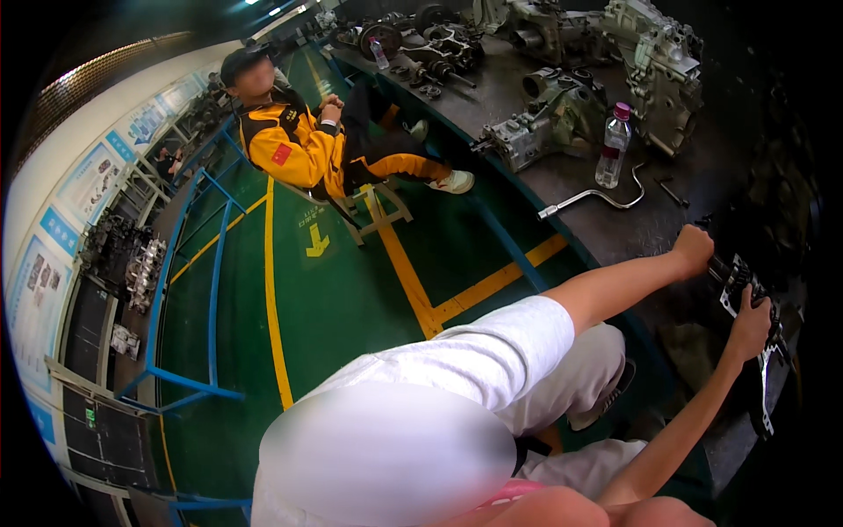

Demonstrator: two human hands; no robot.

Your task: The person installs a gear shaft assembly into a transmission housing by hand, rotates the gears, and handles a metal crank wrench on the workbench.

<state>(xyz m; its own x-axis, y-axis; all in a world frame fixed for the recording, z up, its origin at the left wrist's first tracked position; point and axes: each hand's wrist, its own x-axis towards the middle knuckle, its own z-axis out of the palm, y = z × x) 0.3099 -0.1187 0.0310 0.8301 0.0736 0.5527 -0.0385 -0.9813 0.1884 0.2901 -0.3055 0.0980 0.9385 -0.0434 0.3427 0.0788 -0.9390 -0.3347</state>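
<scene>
Right of frame: left hand (695, 249) fisted, contents unclear; right hand (749, 328) gripping a metal part (765, 378). Apparent step, handling; next move likely needs steady support.

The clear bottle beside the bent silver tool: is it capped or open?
Capped: a pink cap sits over the neck of the bottle, which stands upright on the bench.

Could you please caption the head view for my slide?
Left hand and right hand on metal parts at a bench, a bottle and bent bar beyond.
</scene>
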